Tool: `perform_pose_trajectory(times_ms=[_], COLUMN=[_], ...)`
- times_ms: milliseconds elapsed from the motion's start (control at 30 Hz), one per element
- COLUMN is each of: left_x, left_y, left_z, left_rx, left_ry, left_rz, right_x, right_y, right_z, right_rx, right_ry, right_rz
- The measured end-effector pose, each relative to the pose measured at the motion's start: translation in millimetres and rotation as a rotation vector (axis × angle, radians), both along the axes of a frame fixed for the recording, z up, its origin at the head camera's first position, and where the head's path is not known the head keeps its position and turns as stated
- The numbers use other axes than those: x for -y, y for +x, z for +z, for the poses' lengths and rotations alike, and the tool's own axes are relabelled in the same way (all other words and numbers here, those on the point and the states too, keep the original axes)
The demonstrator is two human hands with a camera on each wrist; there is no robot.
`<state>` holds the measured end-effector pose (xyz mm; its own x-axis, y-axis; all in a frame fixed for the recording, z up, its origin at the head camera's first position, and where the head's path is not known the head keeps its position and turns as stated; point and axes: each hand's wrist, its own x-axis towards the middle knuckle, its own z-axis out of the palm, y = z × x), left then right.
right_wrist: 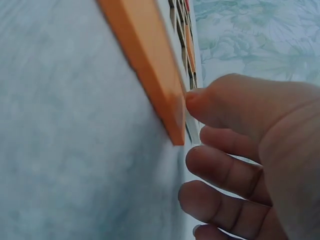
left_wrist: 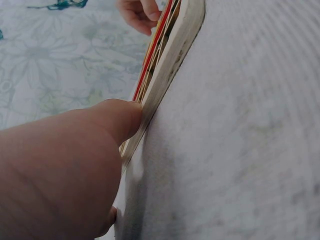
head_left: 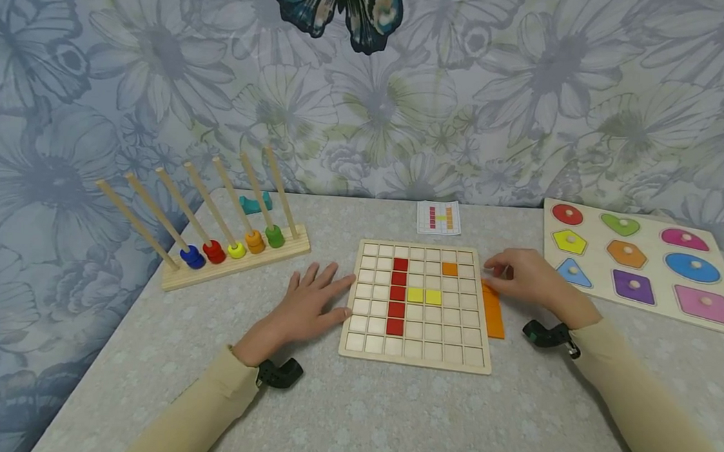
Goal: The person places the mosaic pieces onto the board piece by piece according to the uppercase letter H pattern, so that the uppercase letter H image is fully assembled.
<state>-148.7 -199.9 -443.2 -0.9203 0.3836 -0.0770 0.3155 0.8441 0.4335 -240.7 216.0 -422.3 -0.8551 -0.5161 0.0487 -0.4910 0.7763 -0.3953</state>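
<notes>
A wooden grid board (head_left: 416, 350) lies mid-table with a column of red tiles (head_left: 398, 293), two yellow tiles (head_left: 424, 296) and one orange tile (head_left: 450, 269) in its cells. My left hand (head_left: 303, 310) is spread on the table, its thumb and index fingertip touching the board's left edge; in the left wrist view its thumb (left_wrist: 122, 117) presses the side. Flat along the right edge lies a long orange strip (head_left: 493, 313). At its far end is my right hand (head_left: 523, 281); the thumb (right_wrist: 215, 102) touches there, other fingers loosely bent, nothing visible between them.
A small printed card (head_left: 439, 218) with a coloured tile pattern lies behind the board. To the left stands a wooden peg rack (head_left: 235, 260) with coloured rings, a teal object (head_left: 253, 204) behind it. A shape puzzle (head_left: 592, 233) lies at right. A patterned wall (head_left: 369, 116) backs the table.
</notes>
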Motion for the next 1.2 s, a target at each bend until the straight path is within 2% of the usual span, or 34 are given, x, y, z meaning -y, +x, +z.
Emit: perform_pose_trajectory(times_ms=[467, 767, 1200], left_x=[-0.5, 0.3, -0.7], left_y=[0.1, 0.1, 2.8], left_z=[-0.4, -1.3, -1.7], left_rx=[-0.006, -0.008, -0.003], left_ry=[0.003, 0.001, -0.002], left_rz=[0.008, 0.005, 0.003], right_x=[-6, -5, -7], right_y=[8.4, 7.7, 12.3], right_z=[-0.5, -3.2, -8.5], right_rx=[0.011, 0.028, -0.007], right_ry=[-0.008, -0.009, -0.061], right_rz=[0.024, -0.005, -0.003])
